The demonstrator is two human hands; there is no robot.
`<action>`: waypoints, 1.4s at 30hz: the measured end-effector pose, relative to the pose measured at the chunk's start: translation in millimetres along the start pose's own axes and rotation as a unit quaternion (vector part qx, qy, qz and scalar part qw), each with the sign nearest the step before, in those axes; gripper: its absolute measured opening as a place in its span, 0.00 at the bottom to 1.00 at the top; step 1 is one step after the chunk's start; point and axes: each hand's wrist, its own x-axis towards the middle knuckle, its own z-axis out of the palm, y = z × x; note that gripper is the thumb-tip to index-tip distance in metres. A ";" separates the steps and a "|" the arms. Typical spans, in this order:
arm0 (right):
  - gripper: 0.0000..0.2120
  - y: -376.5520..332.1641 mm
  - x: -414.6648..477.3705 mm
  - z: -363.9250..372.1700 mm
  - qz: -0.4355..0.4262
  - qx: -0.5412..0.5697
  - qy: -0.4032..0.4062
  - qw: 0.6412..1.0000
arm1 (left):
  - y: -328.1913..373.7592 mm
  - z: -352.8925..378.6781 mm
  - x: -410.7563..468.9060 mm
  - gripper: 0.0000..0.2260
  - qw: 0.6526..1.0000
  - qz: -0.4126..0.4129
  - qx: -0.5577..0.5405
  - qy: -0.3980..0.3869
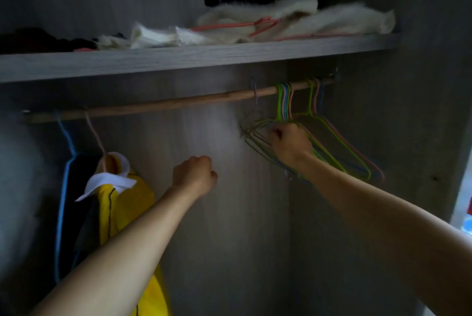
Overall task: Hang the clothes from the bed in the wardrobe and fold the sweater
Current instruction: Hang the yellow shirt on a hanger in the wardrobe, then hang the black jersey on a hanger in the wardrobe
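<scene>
Inside the wardrobe a wooden rail (158,105) runs under a grey shelf. Several empty wire hangers (339,147), green, pink and blue, hang bunched at the rail's right end. My right hand (290,146) grips the hangers at their left shoulders. My left hand (195,175) is curled into a loose fist in the middle of the wardrobe, holding nothing. At the left a yellow garment with a white collar (120,203) hangs on a pink hanger, next to a dark garment (81,188) on a blue hanger.
The grey shelf (178,59) above the rail carries white furry fabric (293,22), a pink hanger (237,25) and dark clothes (38,40). The wardrobe's back panel (229,239) is bare between the hung garments and the hangers. The right side wall (408,137) stands close.
</scene>
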 end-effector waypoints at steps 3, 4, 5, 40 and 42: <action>0.11 -5.2 -1.3 -19.9 0.004 0.002 0.047 0.999 | -4.6 5.6 11.7 0.13 0.999 0.025 -0.001 -0.021; 0.11 -4.5 -3.4 -27.8 0.002 -0.002 0.060 0.998 | -3.0 9.3 13.8 0.13 0.999 0.035 -0.005 -0.029; 0.10 -2.5 -6.8 -35.7 0.000 -0.007 0.072 0.997 | -0.3 13.5 14.7 0.13 0.998 0.045 -0.009 -0.036; 0.09 476.2 -554.8 -523.7 0.380 -0.354 0.171 0.837 | 656.1 128.3 -380.0 0.08 0.823 0.464 -0.125 -0.303; 0.10 511.1 -565.8 -541.6 0.415 -0.350 0.179 0.821 | 708.8 139.6 -381.3 0.07 0.810 0.483 -0.126 -0.306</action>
